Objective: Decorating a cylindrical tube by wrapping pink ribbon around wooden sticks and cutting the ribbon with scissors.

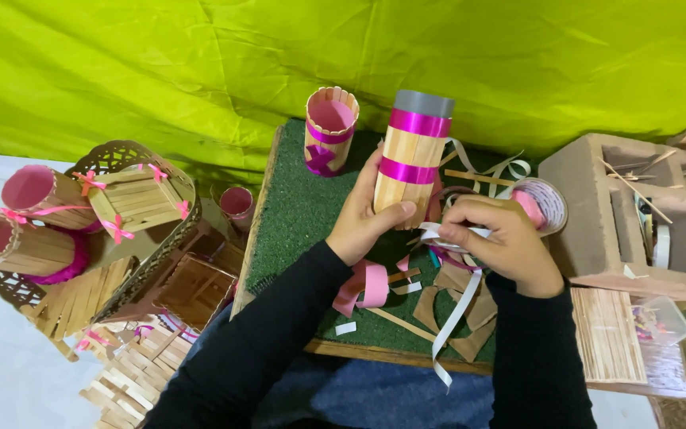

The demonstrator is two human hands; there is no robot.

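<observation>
My left hand (365, 216) grips an upright cylinder of wooden sticks (408, 151) with a grey top and two magenta ribbon bands. My right hand (503, 238) pinches a white ribbon strip (452, 318) near the cylinder's base; the strip hangs down past the board's front edge. A roll of ribbon or tape (545, 202) sits just behind my right hand. Both hands work over a green turf-covered board (295, 214).
A finished stick cup with pink ribbon (329, 129) stands at the board's back. Pink ribbon scraps (368, 286) and brown card pieces lie near the front. Stick crafts (132, 199) pile up at left; a cardboard box (637, 214) and a stick mat (609, 334) sit at right.
</observation>
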